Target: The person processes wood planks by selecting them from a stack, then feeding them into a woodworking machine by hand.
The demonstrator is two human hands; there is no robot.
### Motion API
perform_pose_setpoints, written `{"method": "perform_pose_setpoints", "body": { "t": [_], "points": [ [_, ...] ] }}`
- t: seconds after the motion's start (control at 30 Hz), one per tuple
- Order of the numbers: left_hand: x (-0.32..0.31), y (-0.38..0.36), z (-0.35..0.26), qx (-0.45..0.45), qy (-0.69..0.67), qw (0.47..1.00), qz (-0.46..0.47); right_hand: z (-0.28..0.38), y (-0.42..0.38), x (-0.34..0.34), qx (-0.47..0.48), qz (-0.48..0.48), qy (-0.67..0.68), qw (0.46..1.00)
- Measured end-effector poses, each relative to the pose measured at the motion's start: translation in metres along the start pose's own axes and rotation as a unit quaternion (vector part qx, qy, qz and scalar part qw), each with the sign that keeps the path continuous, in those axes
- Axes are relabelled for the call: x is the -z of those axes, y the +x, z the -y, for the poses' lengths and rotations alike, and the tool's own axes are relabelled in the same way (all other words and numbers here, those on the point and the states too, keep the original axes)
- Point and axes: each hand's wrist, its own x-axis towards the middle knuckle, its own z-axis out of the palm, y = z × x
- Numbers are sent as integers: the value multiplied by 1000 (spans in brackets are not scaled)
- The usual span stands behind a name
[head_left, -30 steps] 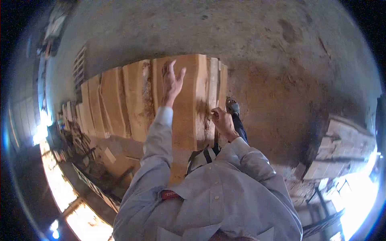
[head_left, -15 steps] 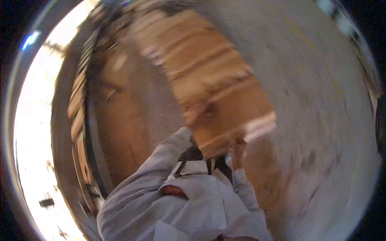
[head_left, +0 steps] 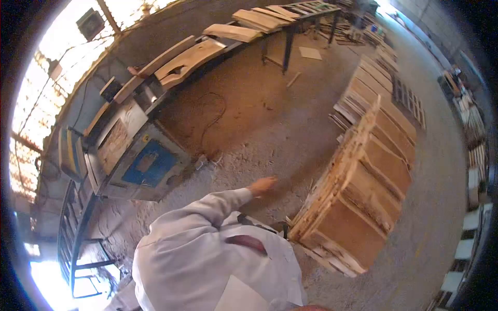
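Note:
My left hand (head_left: 263, 185) reaches out past its light sleeve, over the dusty floor to the left of a stack of wooden boards (head_left: 346, 216). Its fingers point toward the stack, look loosely extended and hold nothing; a gap separates them from the wood. The stack stands close in front of my body on the right, its top boards lying side by side with rough, bark-like edges. My right hand is out of sight.
A machine with a blue panel (head_left: 150, 163) stands at left. Beyond it, a long bench carries planks, including a wide board (head_left: 192, 61) with a dark hole. More boards (head_left: 371, 78) and a slatted pallet (head_left: 409, 101) lie farther back. Stacked material lines the right wall.
The view has swung, so the machine and bench now show fully. Both hands were at the boards; the left is now away from them, and the right has left view.

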Motion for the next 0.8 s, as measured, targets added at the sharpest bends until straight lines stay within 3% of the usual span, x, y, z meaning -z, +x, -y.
{"method": "perform_pose_setpoints", "body": {
  "t": [0.07,0.27,0.37,0.4,0.5,0.6,0.63,0.7,0.73,0.77,0.8],
  "points": [
    [50,-57,58,141,26,990,6,-10,-2,-39,-3,22,-108,994],
    [147,-229,173,293,-33,905,-307,-41,-7,-139,22,101,-370,923],
    [182,-270,190,436,-224,822,-288,-52,-10,-171,47,127,-448,884],
    [188,-278,198,430,-202,827,-302,-56,-10,-180,55,134,-467,872],
    [213,-273,216,384,-338,770,-381,-62,-8,-208,92,154,-524,832],
    [246,-248,235,342,-299,790,-412,-64,6,-236,141,182,-589,775],
    [261,-238,244,314,-302,788,-434,-65,14,-248,127,188,-564,794],
    [287,-215,272,255,-306,784,-476,-69,37,-277,-18,201,-295,934],
    [320,-195,255,277,-410,725,-480,-77,63,-279,69,231,-418,876],
    [351,-184,246,301,-326,746,-496,-87,95,-272,155,252,-528,796],
    [381,-176,244,320,-239,763,-508,-87,105,-283,162,251,-569,766]
  ]
}}
